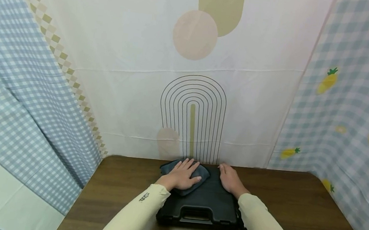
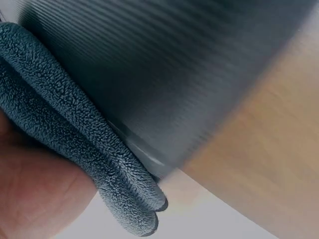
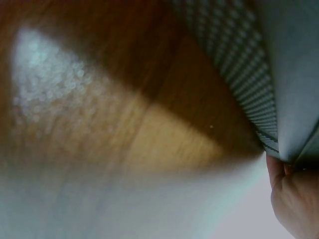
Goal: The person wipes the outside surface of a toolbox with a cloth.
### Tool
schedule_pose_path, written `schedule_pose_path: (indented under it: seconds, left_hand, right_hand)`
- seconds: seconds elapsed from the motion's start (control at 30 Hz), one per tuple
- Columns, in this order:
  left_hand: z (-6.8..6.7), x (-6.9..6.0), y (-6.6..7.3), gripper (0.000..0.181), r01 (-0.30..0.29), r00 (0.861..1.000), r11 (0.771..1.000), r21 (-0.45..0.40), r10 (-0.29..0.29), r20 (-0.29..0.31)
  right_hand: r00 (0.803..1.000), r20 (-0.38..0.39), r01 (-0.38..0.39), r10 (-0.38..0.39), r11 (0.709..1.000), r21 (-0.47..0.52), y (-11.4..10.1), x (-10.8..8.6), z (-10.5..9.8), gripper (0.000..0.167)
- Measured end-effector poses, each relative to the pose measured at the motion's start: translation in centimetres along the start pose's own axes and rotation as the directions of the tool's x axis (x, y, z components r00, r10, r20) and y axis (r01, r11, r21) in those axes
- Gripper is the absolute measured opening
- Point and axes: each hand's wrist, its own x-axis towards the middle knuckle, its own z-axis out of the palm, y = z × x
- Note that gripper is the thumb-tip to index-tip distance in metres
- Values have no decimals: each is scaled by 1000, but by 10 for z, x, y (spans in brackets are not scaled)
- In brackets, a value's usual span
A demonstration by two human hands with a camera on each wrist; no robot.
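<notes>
A black plastic carrying case (image 1: 204,202) lies flat on the table with its handle toward me. On its far left part is a dark blue-grey folded cloth (image 1: 182,192); the left wrist view shows its fuzzy pile and doubled edge (image 2: 75,114). My left hand (image 1: 182,176) presses the cloth down on the lid, fingers spread and straight. At the case's far right edge my right hand (image 1: 231,178) holds the side. In the right wrist view, the fingers of that hand (image 3: 296,199) meet the case's far corner, beside a ridged side wall (image 3: 249,84).
The brown wooden table (image 1: 123,190) extends on both sides of the case. A white printed curtain (image 1: 132,99) hangs right behind the table's back edge. Checked cloths hang at the left (image 1: 34,78) and right (image 1: 347,119).
</notes>
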Motion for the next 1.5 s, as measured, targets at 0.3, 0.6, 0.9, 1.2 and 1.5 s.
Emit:
schedule_pose_path:
  seconds: [0.3, 0.6, 0.9, 1.2, 1.5]
  left_hand:
    - [-2, -16, -39, 73, 27, 997, 998, -51, -30, -65]
    - [0, -20, -48, 72, 42, 994, 996, -77, -50, -100]
    - [6, -30, -42, 73, 33, 986, 999, 5, -31, -161]
    - [10, -56, -34, 73, -13, 977, 998, 60, 25, -212]
    - [25, -97, -22, 77, -80, 978, 996, 50, 88, -191]
  right_hand:
    - [1000, 4, 6, -6, 1000, 5, 2, -1, -2, 44]
    - [1000, 4, 3, -3, 1000, 11, 3, 1, 0, 42]
    - [1000, -7, 0, 0, 1000, 7, 0, -2, 0, 42]
    - [1000, -6, 12, -12, 1000, -5, -3, -1, 0, 42]
    - [1000, 4, 11, -11, 1000, -7, -2, -2, -1, 43]
